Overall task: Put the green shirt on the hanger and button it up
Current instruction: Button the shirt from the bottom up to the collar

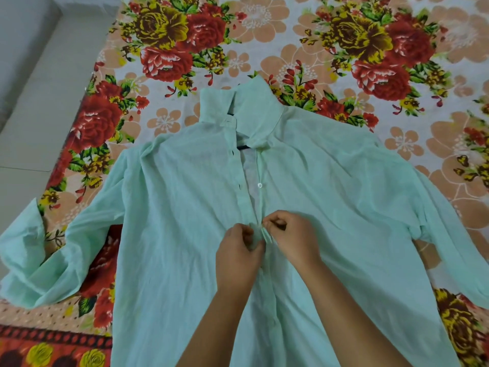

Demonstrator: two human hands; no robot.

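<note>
Pale green, the shirt (172, 207) lies front-up across the middle of the bed (449, 133), its collar toward the far edge. One sleeve reaches the bed's left edge beside the floor (26, 128), the other runs toward the right edge, and a dark hanger (242, 147) shows at the open neck. Below an unfastened button (259, 184), the fingers of the left hand (236, 254) pinch the buttonhole strip and those of the right hand (293, 234) pinch the button strip, the two edges touching there. Bare flowered sheet (264, 35) lies open beyond the collar.
</note>
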